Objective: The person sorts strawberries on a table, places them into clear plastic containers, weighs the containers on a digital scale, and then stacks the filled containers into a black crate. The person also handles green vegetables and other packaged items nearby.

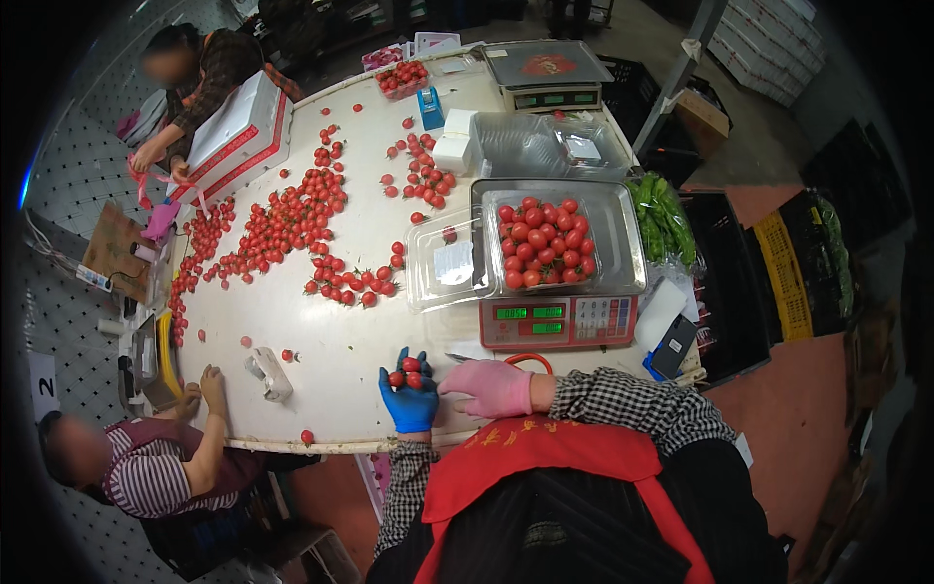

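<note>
My left hand (410,401), in a blue glove, is palm up and cradles several cherry tomatoes (411,364). Close beside it, my right hand (492,388) in a pink glove reaches over the table edge; its fingertips lie near the left palm, and nothing shows in them. Beyond the right hand lie scissors with a red-orange handle (531,359), partly hidden. A red digital scale (554,321) carries a clear plastic clamshell box (551,244) filled with cherry tomatoes, its lid (441,266) folded out to the left with one tomato on it. Many loose tomatoes (295,219) lie on the white table.
A second scale (543,69) and stacked clear boxes (518,142) stand at the far side. Bagged green peppers (660,215) and a dark phone (671,347) are at the right. Two people work at the left, one by a white foam box (237,139). A tape dispenser (270,374) lies left.
</note>
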### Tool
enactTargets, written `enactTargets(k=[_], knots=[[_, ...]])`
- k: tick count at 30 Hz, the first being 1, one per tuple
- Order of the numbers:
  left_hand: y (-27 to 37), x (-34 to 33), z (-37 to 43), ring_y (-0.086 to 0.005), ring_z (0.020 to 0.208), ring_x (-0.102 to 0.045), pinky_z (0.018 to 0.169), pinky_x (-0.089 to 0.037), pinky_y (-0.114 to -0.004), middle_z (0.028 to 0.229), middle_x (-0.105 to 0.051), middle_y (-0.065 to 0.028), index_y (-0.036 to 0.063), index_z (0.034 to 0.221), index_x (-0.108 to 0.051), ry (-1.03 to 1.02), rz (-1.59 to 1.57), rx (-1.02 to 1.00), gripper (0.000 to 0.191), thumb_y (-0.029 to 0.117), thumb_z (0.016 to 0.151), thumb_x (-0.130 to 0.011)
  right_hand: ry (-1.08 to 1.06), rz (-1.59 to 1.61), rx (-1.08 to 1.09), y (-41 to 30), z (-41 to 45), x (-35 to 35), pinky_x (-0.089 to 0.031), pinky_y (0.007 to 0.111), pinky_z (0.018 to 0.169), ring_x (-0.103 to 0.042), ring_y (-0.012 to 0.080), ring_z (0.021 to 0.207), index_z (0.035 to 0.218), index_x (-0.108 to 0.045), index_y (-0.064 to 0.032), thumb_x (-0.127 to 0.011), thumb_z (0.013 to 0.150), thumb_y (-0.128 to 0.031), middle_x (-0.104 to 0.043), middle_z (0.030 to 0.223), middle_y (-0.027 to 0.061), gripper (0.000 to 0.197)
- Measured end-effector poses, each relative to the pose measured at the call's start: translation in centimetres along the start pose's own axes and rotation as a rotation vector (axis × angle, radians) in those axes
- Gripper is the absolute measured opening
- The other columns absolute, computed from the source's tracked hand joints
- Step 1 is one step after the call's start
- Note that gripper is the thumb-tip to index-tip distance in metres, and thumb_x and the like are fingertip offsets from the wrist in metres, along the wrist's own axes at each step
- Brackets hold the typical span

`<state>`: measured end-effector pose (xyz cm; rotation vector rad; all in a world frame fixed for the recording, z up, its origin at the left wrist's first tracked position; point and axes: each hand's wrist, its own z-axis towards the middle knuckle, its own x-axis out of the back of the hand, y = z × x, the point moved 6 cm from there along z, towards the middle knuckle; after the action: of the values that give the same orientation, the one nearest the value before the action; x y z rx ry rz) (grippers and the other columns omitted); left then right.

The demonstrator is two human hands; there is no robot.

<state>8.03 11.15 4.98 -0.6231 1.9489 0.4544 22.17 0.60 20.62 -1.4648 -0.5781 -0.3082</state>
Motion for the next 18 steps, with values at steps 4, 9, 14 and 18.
enactTargets(k=[4,9,14,18], knots=[[6.1,1.9,2.1,-0.0290,0.099,-0.058,0.085,-0.052,-0.039,0.109,-0.062,-0.0103,0.0073,0.115,-0.063,0.070,0.040,-0.178,0.050,0.053,0.094,-0.061,0.055,0.035,-0.198,3.9,-4.1,0.4,-0.052,0.041,0.088,-0.066,0.0322,0.100,0.115,-0.067,-0.0054,-0.063,0.089,-0.022,-0.069,0.106,0.0144,0.031],[10.5,2.6,2.7,-0.0404,0.127,-0.050,0.113,-0.041,-0.056,0.146,-0.037,-0.0241,0.0021,0.136,-0.045,0.284,-0.049,-0.365,0.066,0.047,0.093,-0.066,0.367,0.093,-0.275,6.4,-10.2,3.8,-0.055,0.034,0.082,-0.070,0.0271,0.091,0.110,-0.070,-0.0052,-0.064,0.091,-0.018,-0.072,0.099,0.0127,0.024],[7.8,-0.3,2.7,-0.0383,0.133,-0.050,0.110,-0.045,-0.049,0.148,-0.043,-0.0263,-0.0025,0.143,-0.042,0.192,0.248,-0.362,0.061,0.038,0.099,-0.057,0.728,0.105,-0.489,6.9,-15.5,9.1,-0.055,0.032,0.080,-0.071,0.0252,0.088,0.109,-0.071,-0.0046,-0.065,0.091,-0.013,-0.072,0.098,0.0127,0.020],[-0.6,-4.5,2.5,-0.0306,0.126,-0.057,0.105,-0.046,-0.043,0.138,-0.059,-0.0165,0.0031,0.140,-0.051,0.040,0.525,0.023,0.049,0.037,0.105,-0.048,1.078,0.041,-0.451,6.0,-17.5,13.3,-0.052,0.028,0.076,-0.067,0.0195,0.085,0.111,-0.069,-0.0031,-0.062,0.093,-0.007,-0.069,0.096,0.0090,0.020]])
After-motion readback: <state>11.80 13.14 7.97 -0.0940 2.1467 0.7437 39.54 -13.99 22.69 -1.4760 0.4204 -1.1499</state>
